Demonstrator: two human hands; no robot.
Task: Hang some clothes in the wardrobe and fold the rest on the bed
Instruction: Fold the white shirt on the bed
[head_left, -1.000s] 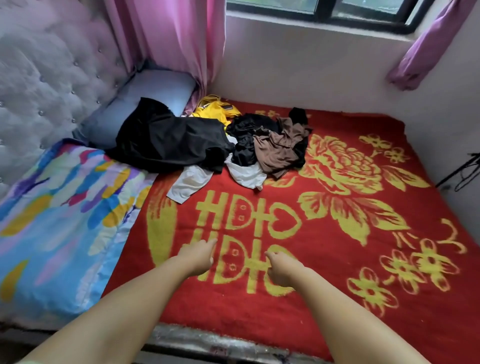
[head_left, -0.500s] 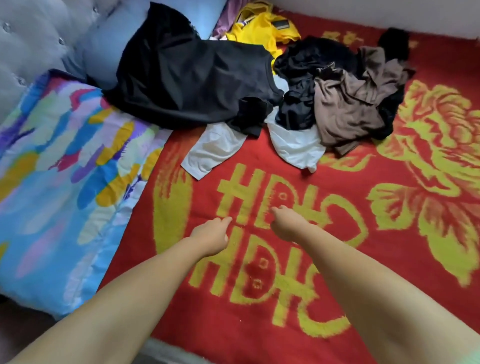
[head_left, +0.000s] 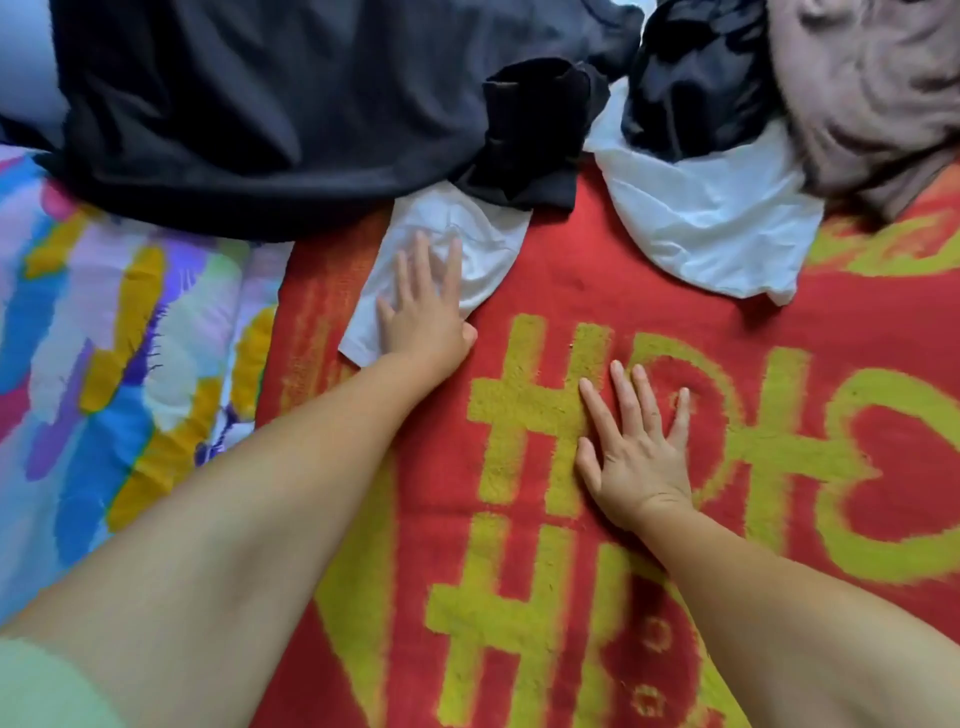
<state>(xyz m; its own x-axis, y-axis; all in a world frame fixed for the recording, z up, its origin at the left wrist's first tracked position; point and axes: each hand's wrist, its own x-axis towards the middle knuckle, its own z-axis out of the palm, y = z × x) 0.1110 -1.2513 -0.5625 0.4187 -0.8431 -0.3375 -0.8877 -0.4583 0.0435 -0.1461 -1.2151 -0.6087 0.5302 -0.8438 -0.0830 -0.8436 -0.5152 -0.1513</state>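
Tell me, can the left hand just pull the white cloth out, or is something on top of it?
Nothing lies between them: the left hand already rests flat on the white cloth. But the cloth's far end is tucked under the big black garment, which lies on top of it and could drag along when it is pulled.

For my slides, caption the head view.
Left hand on white garment, right hand flat on red blanket.

Open red-and-yellow woven blanket (head_left: 727, 364) spreads wide across the near and right side of the bed — free passage there. Farther back, the rumpled black garment (head_left: 260, 114), white cloth pieces (head_left: 711, 218) and crumpled brown garment (head_left: 872, 93) bar the way — the multicoloured quilt (head_left: 104, 338) hems in the left.
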